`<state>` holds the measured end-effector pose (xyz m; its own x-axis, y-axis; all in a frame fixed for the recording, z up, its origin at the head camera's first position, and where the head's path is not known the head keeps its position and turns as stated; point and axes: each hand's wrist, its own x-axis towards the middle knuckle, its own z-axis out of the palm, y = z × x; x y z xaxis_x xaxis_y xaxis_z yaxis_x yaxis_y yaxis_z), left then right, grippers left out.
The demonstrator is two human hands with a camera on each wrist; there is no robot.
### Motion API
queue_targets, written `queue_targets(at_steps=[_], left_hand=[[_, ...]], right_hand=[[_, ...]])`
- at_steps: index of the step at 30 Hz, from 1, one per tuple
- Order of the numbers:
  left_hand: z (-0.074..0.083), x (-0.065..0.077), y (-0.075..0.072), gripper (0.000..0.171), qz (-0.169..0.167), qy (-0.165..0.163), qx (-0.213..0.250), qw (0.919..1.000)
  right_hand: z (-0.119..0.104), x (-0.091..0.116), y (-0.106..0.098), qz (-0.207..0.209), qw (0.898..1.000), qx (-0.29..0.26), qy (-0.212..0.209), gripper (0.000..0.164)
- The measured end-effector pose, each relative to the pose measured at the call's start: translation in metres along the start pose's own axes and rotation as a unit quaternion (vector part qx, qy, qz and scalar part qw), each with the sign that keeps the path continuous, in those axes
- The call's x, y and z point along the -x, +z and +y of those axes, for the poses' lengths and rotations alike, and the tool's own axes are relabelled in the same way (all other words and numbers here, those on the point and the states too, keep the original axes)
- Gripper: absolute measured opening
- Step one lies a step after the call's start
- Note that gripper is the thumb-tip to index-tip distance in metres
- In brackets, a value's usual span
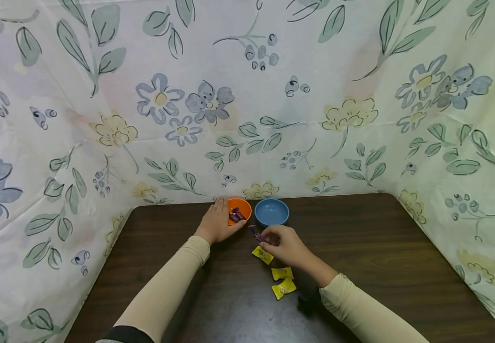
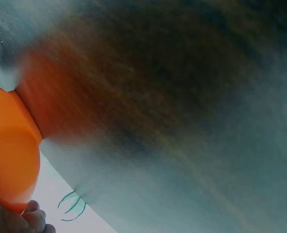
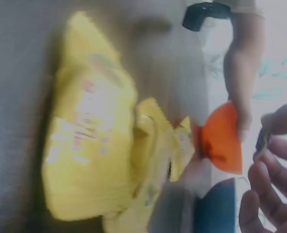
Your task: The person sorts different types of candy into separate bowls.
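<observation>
My left hand (image 1: pixel 217 222) lies along the left side of an orange bowl (image 1: pixel 248 209), fingers straight and thumb at its near side. Several purple-wrapped candies (image 1: pixel 236 216) sit inside. In the left wrist view, fingertips (image 2: pixel 35 216) show at the bowl's edge. My right hand (image 1: pixel 285 244) pinches another purple-wrapped candy (image 1: pixel 256 234) between thumb and fingers, just in front of the bowls. The right wrist view shows this dark twisted wrapper (image 3: pixel 262 143) at the fingertips. Below that hand, a yellow-wrapped candy (image 1: pixel 262 255) lies on the table.
A blue bowl (image 1: pixel 272 212) stands right beside the orange one, near the back edge of the dark wooden table (image 1: pixel 359 252). Two more yellow candies, one farther back (image 1: pixel 282 273) and one nearer (image 1: pixel 283 288), lie below the right hand. Flowered cloth (image 1: pixel 247 105) hangs behind and at both sides.
</observation>
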<state>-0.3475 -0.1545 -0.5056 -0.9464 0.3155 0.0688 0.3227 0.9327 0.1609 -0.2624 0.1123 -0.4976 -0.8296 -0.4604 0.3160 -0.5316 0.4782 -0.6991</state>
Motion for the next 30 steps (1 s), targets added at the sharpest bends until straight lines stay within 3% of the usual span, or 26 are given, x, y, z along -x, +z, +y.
queue_targets(at_steps=[6, 22, 30], left_hand=[[-0.002, -0.002, 0.004, 0.114, 0.000, 0.000, -0.005, 1.0000], [-0.003, -0.005, 0.005, 0.114, -0.007, -0.003, -0.014, 0.9999], [-0.002, -0.004, 0.003, 0.113, -0.003, 0.001, -0.016, 0.9999]], right_hand=[[0.001, -0.015, -0.003, 0.048, 0.998, -0.016, 0.041, 0.009], [0.005, -0.064, 0.002, 0.054, 0.996, 0.001, 0.066, 0.012], [0.007, -0.092, 0.008, 0.060, 0.991, 0.054, 0.102, 0.014]])
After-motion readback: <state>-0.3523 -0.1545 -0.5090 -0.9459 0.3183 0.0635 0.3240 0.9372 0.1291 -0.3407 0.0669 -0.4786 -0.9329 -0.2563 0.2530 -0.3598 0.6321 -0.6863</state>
